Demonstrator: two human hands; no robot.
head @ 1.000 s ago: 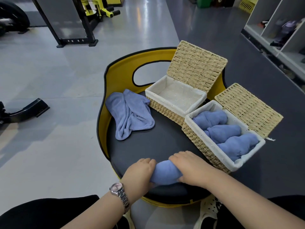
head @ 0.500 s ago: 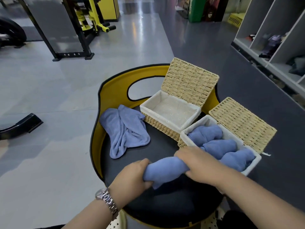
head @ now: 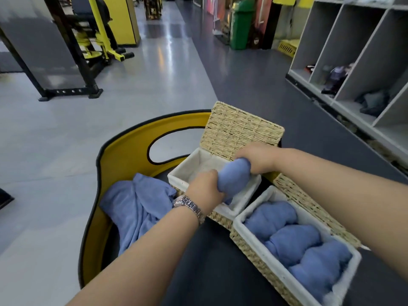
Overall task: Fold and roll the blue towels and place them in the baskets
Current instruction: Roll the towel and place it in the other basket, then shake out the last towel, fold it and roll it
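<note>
Gripping rolled towel (head: 234,177) ends, left hand (head: 206,187) and right hand (head: 256,159) are lowering it; ideally level into the far basket (head: 247,195).

Bare forearms; silver metal-link watch (head: 190,206) on left wrist

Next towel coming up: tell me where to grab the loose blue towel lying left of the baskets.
Pinch the loose blue towel at its upper bunched edge, coming from above on the left. It lies crumpled and open there, while its right side tucks behind the left hand's wrist and the basket.
</note>
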